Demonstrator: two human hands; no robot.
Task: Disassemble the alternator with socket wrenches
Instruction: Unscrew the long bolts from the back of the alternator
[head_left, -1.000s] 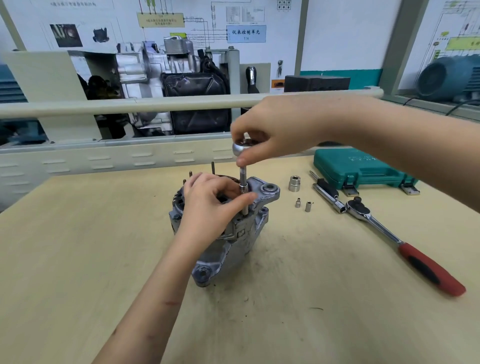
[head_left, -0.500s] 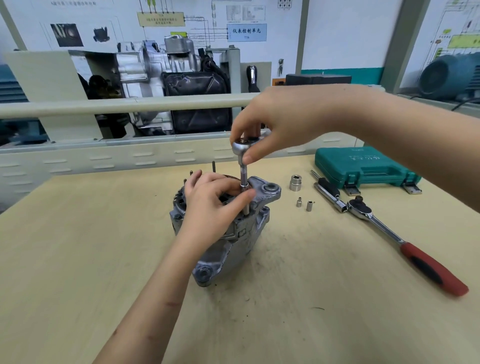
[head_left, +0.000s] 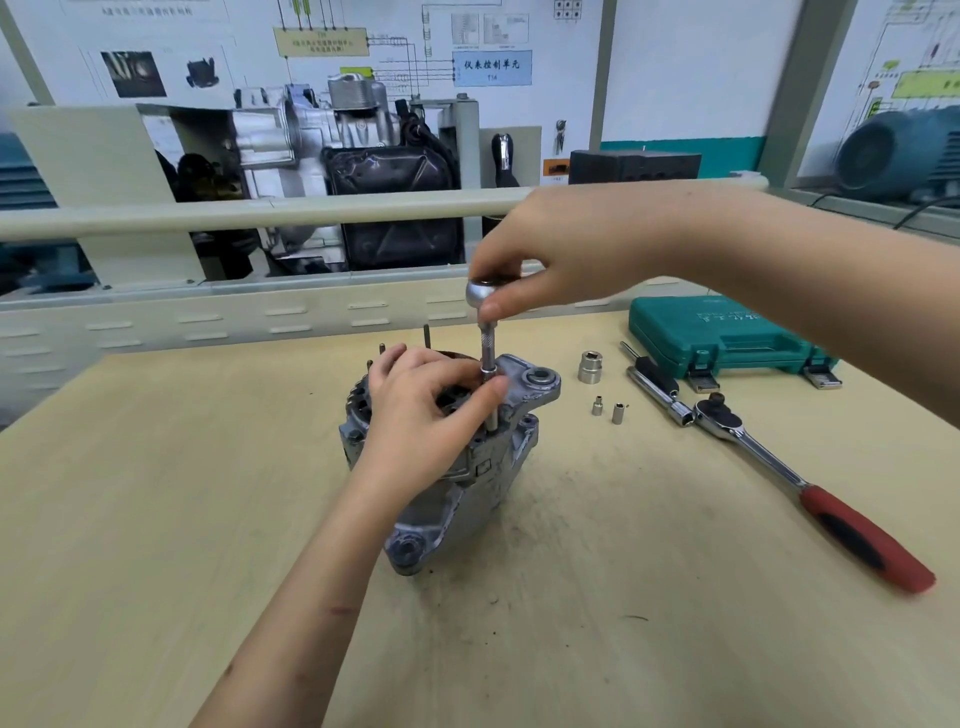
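Head view, right hand: the right hand (head_left: 563, 249) reaches in from the right at rail height, wrist raised, fingers curled down over the round head of a small socket wrench (head_left: 487, 345), pinching it from above.
Head view, wrench: its shaft stands upright, with the lower end set into the alternator's top face.
Head view, left hand: the left hand (head_left: 423, 410) comes up from the lower edge, forearm slanting right; it rests on top of the alternator (head_left: 457, 467), fingers bent, and the thumb tip presses the wrench shaft near its base.
Alternator: it sits on end in the middle of the tabletop (head_left: 156, 519), under both hands.
Loose tools: a large socket (head_left: 591, 367) and two small sockets (head_left: 608, 409) stand just right of the alternator; further right lies a red-handled ratchet (head_left: 810, 493).
Case: a closed green tool case (head_left: 727, 338) lies at the far right; its lid lettering is too small to read.
Writing: a blue label (head_left: 492, 67) on the wall chart carries Chinese characters, not clearly legible.
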